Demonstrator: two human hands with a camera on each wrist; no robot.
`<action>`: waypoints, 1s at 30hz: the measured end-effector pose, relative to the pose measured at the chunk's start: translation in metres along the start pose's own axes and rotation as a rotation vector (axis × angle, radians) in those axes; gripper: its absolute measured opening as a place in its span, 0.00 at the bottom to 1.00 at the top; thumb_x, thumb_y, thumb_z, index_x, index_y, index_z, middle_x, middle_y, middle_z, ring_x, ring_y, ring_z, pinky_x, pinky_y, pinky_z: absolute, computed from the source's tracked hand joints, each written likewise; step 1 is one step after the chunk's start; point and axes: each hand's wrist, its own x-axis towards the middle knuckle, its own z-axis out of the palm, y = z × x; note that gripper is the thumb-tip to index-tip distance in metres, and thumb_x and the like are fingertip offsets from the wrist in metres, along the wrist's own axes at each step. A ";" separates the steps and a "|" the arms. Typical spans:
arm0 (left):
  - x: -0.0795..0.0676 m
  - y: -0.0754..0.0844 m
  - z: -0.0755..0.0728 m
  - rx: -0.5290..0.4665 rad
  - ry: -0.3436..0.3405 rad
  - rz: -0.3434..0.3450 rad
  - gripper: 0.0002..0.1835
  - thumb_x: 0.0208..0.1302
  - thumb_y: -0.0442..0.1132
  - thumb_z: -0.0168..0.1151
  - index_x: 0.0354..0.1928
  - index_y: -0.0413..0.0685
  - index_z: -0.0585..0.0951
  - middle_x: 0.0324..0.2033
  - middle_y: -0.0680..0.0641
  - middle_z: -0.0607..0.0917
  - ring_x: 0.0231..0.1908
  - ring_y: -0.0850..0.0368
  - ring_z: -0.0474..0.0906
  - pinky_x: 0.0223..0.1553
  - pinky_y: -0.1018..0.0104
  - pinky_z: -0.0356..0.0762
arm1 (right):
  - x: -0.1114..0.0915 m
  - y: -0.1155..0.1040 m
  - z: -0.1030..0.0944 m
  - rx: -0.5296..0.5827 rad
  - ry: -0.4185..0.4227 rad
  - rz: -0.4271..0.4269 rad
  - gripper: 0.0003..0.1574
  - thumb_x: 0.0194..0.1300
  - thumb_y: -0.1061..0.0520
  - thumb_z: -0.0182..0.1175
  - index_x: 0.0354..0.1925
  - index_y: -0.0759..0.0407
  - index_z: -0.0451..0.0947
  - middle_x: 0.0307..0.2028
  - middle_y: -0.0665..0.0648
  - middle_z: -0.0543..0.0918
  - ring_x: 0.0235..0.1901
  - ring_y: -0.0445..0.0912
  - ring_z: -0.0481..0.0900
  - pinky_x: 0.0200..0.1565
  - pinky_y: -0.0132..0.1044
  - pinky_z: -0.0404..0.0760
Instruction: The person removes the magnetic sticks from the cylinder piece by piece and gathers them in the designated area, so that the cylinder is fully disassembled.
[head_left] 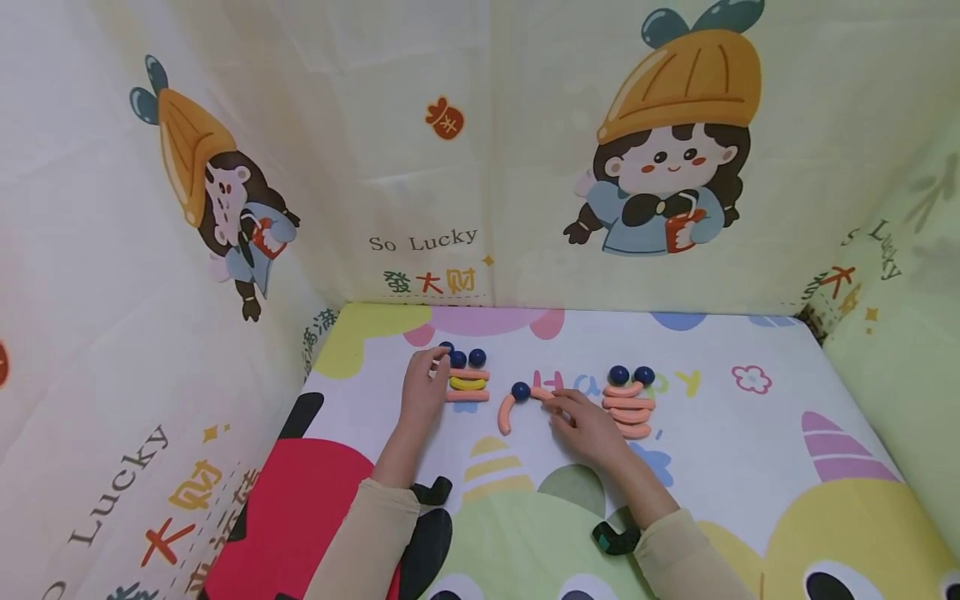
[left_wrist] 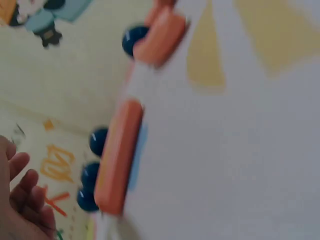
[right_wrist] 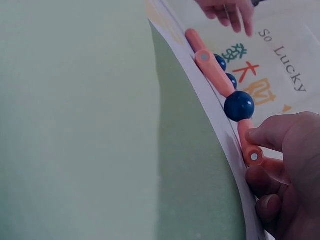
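Note:
My right hand point(head_left: 581, 423) pinches a curved pink magnetic rod point(head_left: 542, 393) between thumb and fingers. The rod's inner end meets a dark blue ball point(head_left: 521, 392), and a second curved pink rod point(head_left: 505, 415) runs down from that ball's other side. In the right wrist view, a round metallic magnet shows in the tip of the held rod point(right_wrist: 246, 137). My left hand point(head_left: 423, 385) hovers with loose fingers beside several dark blue balls point(head_left: 477, 357) at the left group. Below those balls lie straight pink rods point(head_left: 467, 396) and a curved yellow rod point(head_left: 468, 384).
To the right stands another group, with two dark blue balls point(head_left: 643, 377) above several stacked pink rods point(head_left: 630, 403). The cartoon-printed tabletop point(head_left: 720, 450) is enclosed by printed cloth walls point(head_left: 525, 183) at the back and both sides.

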 end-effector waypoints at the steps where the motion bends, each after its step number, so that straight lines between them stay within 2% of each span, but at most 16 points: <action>1: -0.007 0.005 0.003 0.005 -0.019 0.007 0.19 0.75 0.49 0.51 0.60 0.51 0.78 0.52 0.48 0.77 0.48 0.51 0.73 0.50 0.55 0.76 | 0.000 0.000 0.000 -0.001 -0.002 -0.002 0.19 0.72 0.49 0.57 0.59 0.41 0.78 0.64 0.51 0.74 0.45 0.45 0.79 0.45 0.43 0.77; 5: -0.032 0.019 0.018 0.074 -0.128 0.053 0.19 0.74 0.50 0.53 0.61 0.54 0.78 0.49 0.49 0.80 0.42 0.54 0.75 0.47 0.58 0.75 | -0.002 0.000 -0.001 0.009 0.002 -0.006 0.21 0.72 0.48 0.57 0.62 0.40 0.77 0.65 0.51 0.74 0.48 0.48 0.80 0.49 0.47 0.79; 9: -0.051 0.024 0.034 0.145 -0.272 0.061 0.22 0.74 0.52 0.53 0.64 0.54 0.75 0.53 0.49 0.81 0.41 0.57 0.76 0.45 0.58 0.76 | -0.002 0.001 0.000 0.023 0.008 0.004 0.24 0.73 0.48 0.56 0.65 0.38 0.73 0.65 0.51 0.75 0.52 0.50 0.80 0.52 0.51 0.78; 12: -0.061 0.024 0.044 0.227 -0.334 0.058 0.24 0.74 0.56 0.51 0.66 0.55 0.73 0.53 0.50 0.80 0.37 0.61 0.74 0.40 0.62 0.74 | -0.002 0.000 0.001 0.021 0.019 0.010 0.26 0.72 0.48 0.56 0.67 0.40 0.72 0.64 0.52 0.76 0.54 0.51 0.80 0.53 0.52 0.78; 16: -0.067 0.022 0.054 0.334 -0.338 0.090 0.25 0.73 0.57 0.51 0.66 0.54 0.73 0.49 0.51 0.79 0.33 0.62 0.72 0.39 0.65 0.73 | -0.003 0.000 0.002 0.013 0.031 0.027 0.28 0.71 0.48 0.57 0.68 0.43 0.70 0.63 0.54 0.76 0.58 0.54 0.78 0.56 0.54 0.77; 23: -0.068 0.017 0.064 0.461 -0.310 0.148 0.30 0.66 0.56 0.61 0.67 0.56 0.72 0.52 0.47 0.78 0.45 0.54 0.78 0.48 0.57 0.78 | -0.003 0.000 0.004 0.010 0.035 0.024 0.27 0.72 0.50 0.56 0.68 0.45 0.70 0.64 0.55 0.76 0.61 0.56 0.77 0.59 0.56 0.75; 30: -0.068 0.015 0.066 0.492 -0.288 0.177 0.31 0.65 0.54 0.62 0.69 0.59 0.71 0.45 0.49 0.77 0.36 0.57 0.74 0.38 0.62 0.74 | -0.001 0.001 0.005 -0.028 0.069 0.006 0.25 0.76 0.49 0.52 0.68 0.42 0.71 0.64 0.53 0.77 0.63 0.55 0.76 0.60 0.55 0.75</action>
